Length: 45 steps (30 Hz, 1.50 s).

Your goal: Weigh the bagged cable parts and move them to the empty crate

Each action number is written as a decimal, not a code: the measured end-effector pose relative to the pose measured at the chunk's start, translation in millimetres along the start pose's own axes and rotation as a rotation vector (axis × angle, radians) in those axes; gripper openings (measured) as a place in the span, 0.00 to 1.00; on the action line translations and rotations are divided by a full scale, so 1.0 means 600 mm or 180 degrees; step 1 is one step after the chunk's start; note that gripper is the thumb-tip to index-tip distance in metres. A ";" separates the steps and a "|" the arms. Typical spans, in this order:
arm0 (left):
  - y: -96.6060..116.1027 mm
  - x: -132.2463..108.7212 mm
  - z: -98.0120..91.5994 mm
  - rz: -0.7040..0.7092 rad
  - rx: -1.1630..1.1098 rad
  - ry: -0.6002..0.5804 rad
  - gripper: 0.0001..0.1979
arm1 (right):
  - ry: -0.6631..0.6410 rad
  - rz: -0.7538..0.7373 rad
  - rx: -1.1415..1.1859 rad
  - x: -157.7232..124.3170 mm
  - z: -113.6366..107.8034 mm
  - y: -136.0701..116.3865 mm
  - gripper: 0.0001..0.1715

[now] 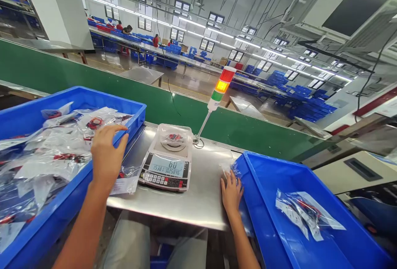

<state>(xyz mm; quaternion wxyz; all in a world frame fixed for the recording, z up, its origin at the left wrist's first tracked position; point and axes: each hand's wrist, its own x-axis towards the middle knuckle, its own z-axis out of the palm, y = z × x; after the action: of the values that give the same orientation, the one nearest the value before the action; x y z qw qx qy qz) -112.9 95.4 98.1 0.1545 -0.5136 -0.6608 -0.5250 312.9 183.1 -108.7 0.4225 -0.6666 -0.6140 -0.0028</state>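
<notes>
My left hand rests on the rim of the left blue bin, fingers bent over the edge among clear bags of red and black parts; whether it holds one is hidden. My right hand lies on the steel table against the wall of the right blue bin, fingers stretched out and touching a clear bag at the bin's corner. Between my hands stands a counting scale with a bag of parts on its pan; its display reads 60.
The right bin holds two or three filled bags. A loose bag lies beside the scale. A signal tower lamp leans behind the scale, lit amber. A green conveyor belt runs behind the table. People work at distant benches with blue crates.
</notes>
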 end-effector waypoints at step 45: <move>-0.082 0.067 -0.025 -0.0419 0.0842 0.0751 0.16 | -0.1202 -0.1641 0.1886 0.124 0.051 -0.357 0.22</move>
<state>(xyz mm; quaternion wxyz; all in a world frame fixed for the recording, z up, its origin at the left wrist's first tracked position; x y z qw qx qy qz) -176.3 107.2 107.7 0.2624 -0.3793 -0.7336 -0.4991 139.7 237.4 30.7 0.4613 -0.3303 -0.8012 0.1901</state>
